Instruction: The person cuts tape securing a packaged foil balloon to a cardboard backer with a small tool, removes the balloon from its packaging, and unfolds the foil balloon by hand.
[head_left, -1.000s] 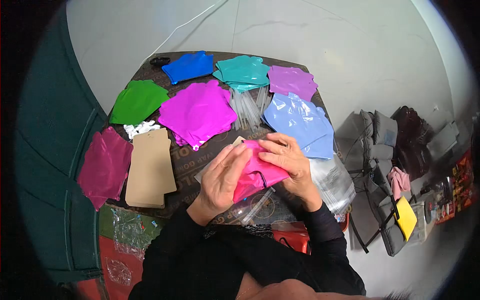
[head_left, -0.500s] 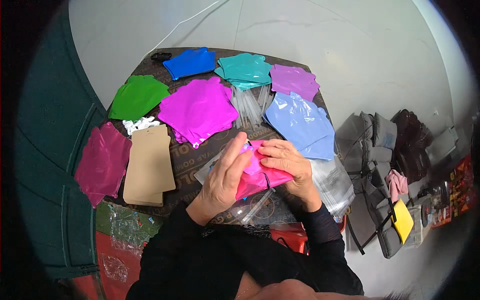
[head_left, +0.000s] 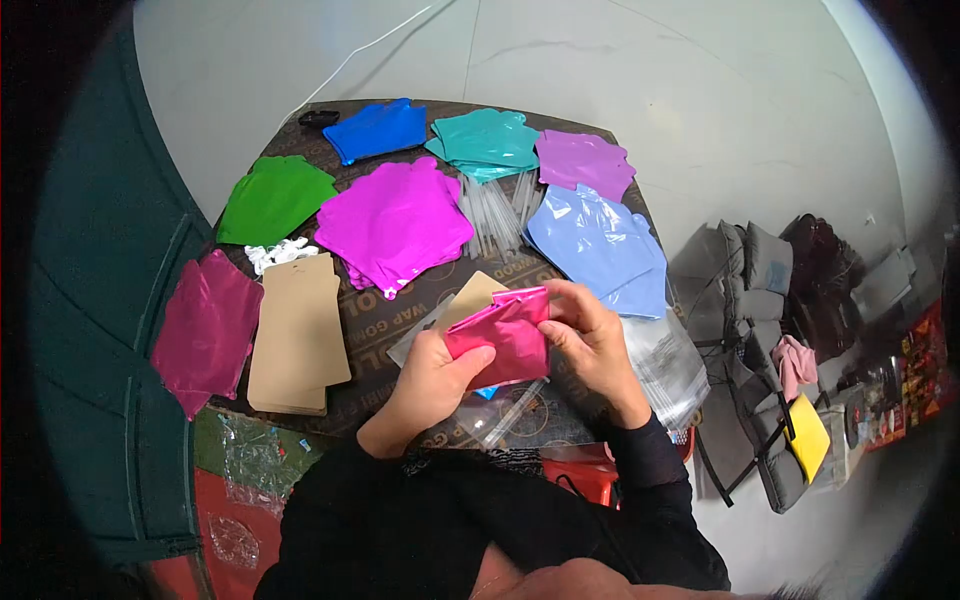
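Observation:
A folded shiny pink packet [head_left: 510, 345] is held above the near part of the table. My left hand [head_left: 430, 378] grips its lower left side, thumb on top. With thumb and fingers, my right hand [head_left: 590, 345] pinches its upper right edge. Behind the packet, a tan card [head_left: 472, 300] shows in part. A clear plastic bag [head_left: 505, 415] lies beneath, with a small blue item partly visible. Beyond my hands are a magenta stack [head_left: 395, 225] and clear strips [head_left: 492, 220]. A light blue stack [head_left: 600, 250] lies beyond my right hand.
On the dark table [head_left: 375, 330] are tan cards [head_left: 297, 340], a dark pink stack [head_left: 205, 330], white bundles [head_left: 278, 255], and green [head_left: 275, 200], blue [head_left: 377, 130], teal [head_left: 485, 143] and purple [head_left: 585, 163] stacks. Clear bags [head_left: 665, 365] lie right; a grey chair [head_left: 765, 350] stands beyond.
The pink packet has turned and now looks smaller and folded. My left hand has gone from lying over it to gripping its side; my right hand has shifted to its edge.

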